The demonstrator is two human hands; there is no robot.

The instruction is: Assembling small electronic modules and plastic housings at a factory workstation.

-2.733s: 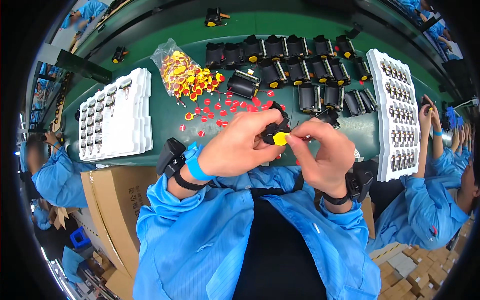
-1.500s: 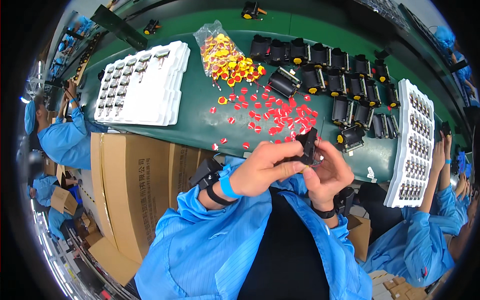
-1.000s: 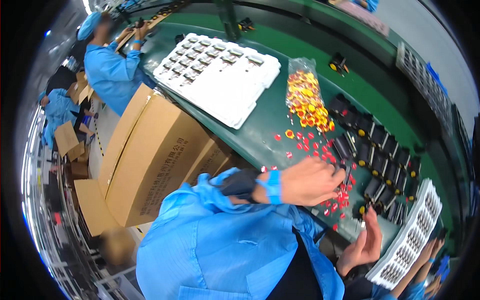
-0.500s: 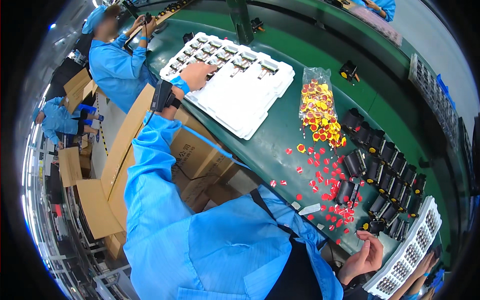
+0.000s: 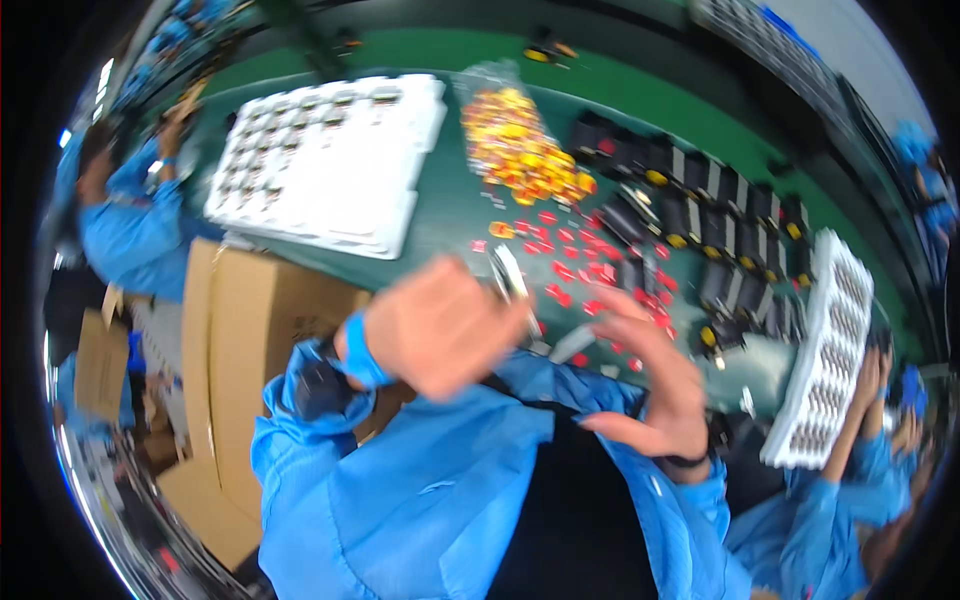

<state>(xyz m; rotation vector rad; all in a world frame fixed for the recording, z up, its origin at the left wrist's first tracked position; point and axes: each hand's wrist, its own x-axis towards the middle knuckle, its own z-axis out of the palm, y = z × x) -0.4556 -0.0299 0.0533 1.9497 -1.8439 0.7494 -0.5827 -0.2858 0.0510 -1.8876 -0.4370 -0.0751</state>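
Note:
My left hand point(image 5: 440, 328), blurred by motion, is closed on a small silvery part point(image 5: 508, 272) that sticks out past its fingers. My right hand point(image 5: 655, 385) is in front of my body, a little to the right, with fingers and thumb apart and nothing between them. Round red stickers point(image 5: 570, 272) lie scattered on the green table just beyond both hands. Among them stands a black housing point(image 5: 625, 217) with a metal edge. A white tray point(image 5: 350, 185) with rows of small metal parts point(image 5: 283, 140) lies at the far left.
A clear bag point(image 5: 495, 110) spills yellow-and-red pieces at the back. Several black housings point(image 5: 715, 225) stand in rows at the right, beside another white tray point(image 5: 822, 350) of small parts. An open cardboard box point(image 5: 235, 350) is at the left. Co-workers in blue sit on both sides.
My left hand has come back from the left tray to the middle, with a silvery part in it. My right hand has moved inward and opened. The view has turned right.

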